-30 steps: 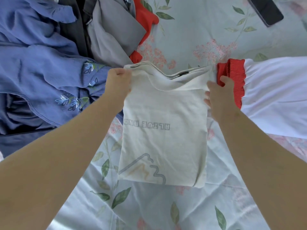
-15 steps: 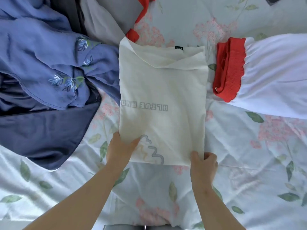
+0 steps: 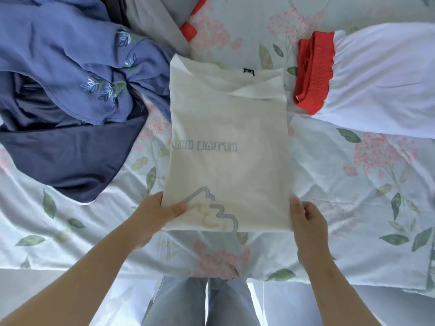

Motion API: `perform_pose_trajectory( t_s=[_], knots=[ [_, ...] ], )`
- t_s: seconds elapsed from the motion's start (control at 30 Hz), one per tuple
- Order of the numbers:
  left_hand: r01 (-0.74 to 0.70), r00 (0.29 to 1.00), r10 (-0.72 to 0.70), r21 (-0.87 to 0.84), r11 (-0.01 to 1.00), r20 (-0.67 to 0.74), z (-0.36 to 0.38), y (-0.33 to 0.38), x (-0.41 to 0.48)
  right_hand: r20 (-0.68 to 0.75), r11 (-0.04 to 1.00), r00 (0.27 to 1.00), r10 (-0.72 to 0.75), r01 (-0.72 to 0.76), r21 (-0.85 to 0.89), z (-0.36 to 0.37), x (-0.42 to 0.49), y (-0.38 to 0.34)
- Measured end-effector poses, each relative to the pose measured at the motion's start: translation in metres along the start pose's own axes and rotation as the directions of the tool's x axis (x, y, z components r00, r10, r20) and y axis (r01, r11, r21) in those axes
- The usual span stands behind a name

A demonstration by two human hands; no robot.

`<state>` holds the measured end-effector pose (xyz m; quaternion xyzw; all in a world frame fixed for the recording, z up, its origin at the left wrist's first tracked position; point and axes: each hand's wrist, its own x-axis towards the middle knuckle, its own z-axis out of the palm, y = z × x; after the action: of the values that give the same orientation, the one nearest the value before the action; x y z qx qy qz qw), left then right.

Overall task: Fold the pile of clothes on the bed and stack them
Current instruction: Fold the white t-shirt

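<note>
A cream T-shirt (image 3: 227,128), folded into a long rectangle with faint mirrored lettering, lies flat in the middle of the floral bedsheet (image 3: 353,184). My left hand (image 3: 155,215) pinches its near left corner, thumb on top of the cloth. My right hand (image 3: 307,222) grips its near right corner with fingers curled at the edge. To the left sits the unfolded pile: a blue embroidered garment (image 3: 70,67), a navy garment (image 3: 70,161) and a grey one (image 3: 153,20). A white garment with a red waistband (image 3: 376,78) lies folded on the right.
A red piece of clothing (image 3: 188,31) peeks out beyond the grey garment at the top. The near edge of the bed (image 3: 94,267) runs across the bottom, with my jeans-clad legs (image 3: 204,302) below it.
Both hands left the shirt's far corners and came to its near corners. The far end now lies flat. Over the last half second the hands shifted only slightly.
</note>
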<state>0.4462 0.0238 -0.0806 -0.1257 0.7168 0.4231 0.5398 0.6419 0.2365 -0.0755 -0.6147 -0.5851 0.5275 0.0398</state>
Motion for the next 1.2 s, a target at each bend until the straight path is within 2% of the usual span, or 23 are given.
perform_pose_trajectory(
  t_s=[0.13,0.27,0.37,0.4,0.47,0.53,0.63,0.73,0.83,0.93,1.03,1.1,1.2],
  knots=[
    [0.091,0.996,-0.089,0.053,0.994,-0.030,-0.002,-0.050,-0.008,0.142,0.983,0.982,0.127,-0.105,-0.153,-0.003,-0.021,0.036],
    [0.117,0.989,-0.093,0.221,0.968,-0.115,0.000,-0.073,-0.005,0.187,0.947,0.952,0.243,-0.190,-0.259,-0.004,-0.026,0.055],
    [0.097,0.984,-0.024,0.422,0.901,-0.174,0.003,-0.064,0.009,0.146,0.942,0.950,0.276,-0.237,-0.239,0.000,-0.020,0.055],
    [0.085,0.978,0.008,0.432,0.898,-0.211,0.006,-0.055,0.015,0.107,0.954,0.962,0.252,-0.228,-0.192,0.003,-0.015,0.051],
    [0.010,0.956,0.082,0.309,0.951,-0.281,0.013,-0.030,0.026,0.051,0.972,0.974,0.222,-0.216,-0.096,0.013,0.001,0.041],
    [-0.096,0.942,0.118,0.085,0.992,-0.315,0.018,-0.002,0.040,0.071,0.985,0.982,0.174,-0.173,-0.013,0.024,0.021,0.026],
    [-0.158,0.938,0.113,-0.113,0.981,-0.327,0.020,0.025,0.063,0.110,0.978,0.985,0.130,-0.146,0.147,0.039,0.048,0.001],
    [-0.136,0.971,0.083,-0.233,0.963,-0.223,0.019,0.031,0.073,0.242,0.934,0.950,0.199,-0.259,0.247,0.046,0.060,-0.021],
    [-0.083,0.996,0.068,-0.273,0.958,-0.065,0.012,0.038,0.061,0.424,0.874,0.853,0.303,-0.426,0.232,0.041,0.056,-0.038],
    [-0.069,0.997,0.072,-0.305,0.950,-0.002,0.001,0.044,0.040,0.478,0.842,0.816,0.323,-0.479,0.247,0.028,0.043,-0.050],
    [-0.032,0.999,0.033,-0.313,0.949,-0.001,-0.004,0.043,0.020,0.457,0.863,0.834,0.308,-0.447,0.235,0.021,0.032,-0.048],
    [-0.011,0.999,-0.005,-0.307,0.952,-0.053,-0.003,0.040,0.015,0.356,0.910,0.887,0.294,-0.374,0.181,0.020,0.033,-0.041],
    [-0.019,0.988,-0.030,-0.304,0.952,-0.154,-0.001,0.037,0.026,0.168,0.981,0.971,0.170,-0.183,0.060,0.025,0.047,-0.030]
  ],
)
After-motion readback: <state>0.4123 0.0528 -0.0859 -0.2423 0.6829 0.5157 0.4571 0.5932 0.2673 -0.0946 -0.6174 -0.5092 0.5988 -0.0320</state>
